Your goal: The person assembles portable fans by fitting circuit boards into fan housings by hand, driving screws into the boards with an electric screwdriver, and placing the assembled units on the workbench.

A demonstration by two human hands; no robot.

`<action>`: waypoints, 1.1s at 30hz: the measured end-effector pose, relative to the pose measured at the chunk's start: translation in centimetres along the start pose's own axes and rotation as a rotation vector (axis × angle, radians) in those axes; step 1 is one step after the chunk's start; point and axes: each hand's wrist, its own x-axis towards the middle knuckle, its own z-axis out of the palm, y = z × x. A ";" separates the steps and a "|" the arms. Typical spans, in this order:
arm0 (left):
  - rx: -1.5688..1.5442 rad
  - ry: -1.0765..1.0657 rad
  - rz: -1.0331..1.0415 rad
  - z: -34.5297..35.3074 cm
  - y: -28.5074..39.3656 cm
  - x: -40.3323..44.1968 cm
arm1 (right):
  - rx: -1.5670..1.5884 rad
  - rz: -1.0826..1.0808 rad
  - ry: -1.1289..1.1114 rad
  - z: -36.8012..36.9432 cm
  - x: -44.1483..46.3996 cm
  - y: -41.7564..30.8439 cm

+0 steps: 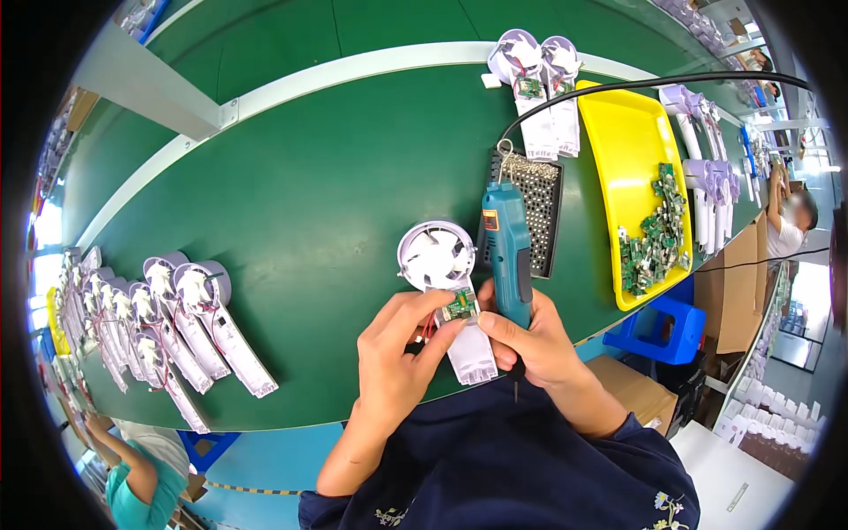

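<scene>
A white fan housing point(471, 356) with a round fan head lies in front of me at the table's near edge. A small green circuit board point(460, 305) sits on its handle part, with red wires at its left. My left hand point(397, 340) has thumb and index finger pinched on the board's edges. My right hand point(541, 343) is wrapped round a teal electric screwdriver point(505, 252), its bit pointing down toward my body, while the thumb touches the housing beside the board.
Behind the screwdriver is a black perforated tray point(546, 190) of screws. To the right, a yellow tray point(618, 159) holds several circuit boards. More fan housings point(231, 340) lie at the left and others point(539, 132) at the back. People sit at far left and right.
</scene>
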 end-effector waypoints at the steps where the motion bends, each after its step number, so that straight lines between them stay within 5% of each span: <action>1: 0.002 -0.002 0.009 0.1 0.0 0.0 | -0.019 -0.024 0.042 0.2 0.1 -0.1; 6: -0.190 -0.012 -0.079 0.1 1.3 1.2 | 0.074 0.011 -0.081 -0.5 0.2 -1.2; 10: -0.398 0.005 -0.106 0.3 2.5 3.5 | -0.029 -0.162 -0.058 -0.3 1.5 -2.5; 14: -0.306 0.015 -0.073 0.0 2.1 9.4 | -0.224 -0.355 0.126 -3.0 0.4 -6.9; 19: -0.307 -0.063 -0.117 0.5 0.5 18.3 | -0.706 -0.583 0.613 -12.5 -1.7 -12.2; 33: -0.331 -0.055 -0.192 2.5 -1.8 25.0 | -1.431 -0.440 0.632 -15.2 -2.4 -9.8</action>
